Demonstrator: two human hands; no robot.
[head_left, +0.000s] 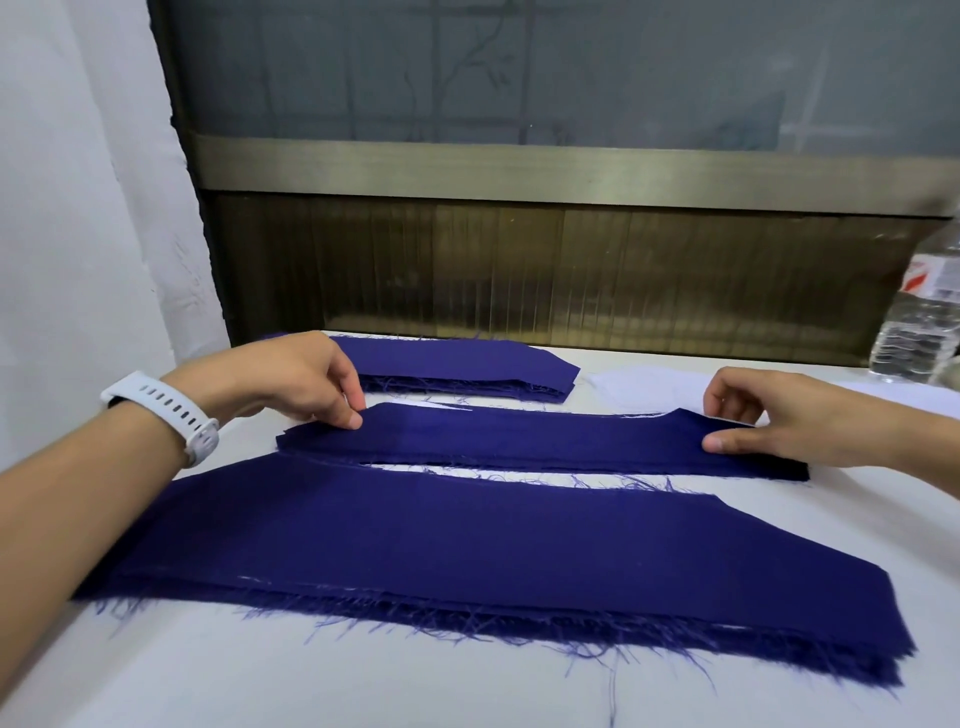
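The left hand (306, 382) and right hand (753, 415) are curled onto opposite ends of the narrow blue strip (519, 441), each end pinched. The strip is laid across the white counter (208, 675), between a wide frayed blue piece (441, 545) nearer and a blue stack (457, 364) beyond. A water bottle (919, 322) is seen far right.

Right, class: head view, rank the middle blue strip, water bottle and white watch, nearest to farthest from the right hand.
1. middle blue strip, pinched in the right hand.
2. water bottle, far right edge.
3. white watch, on the left wrist.
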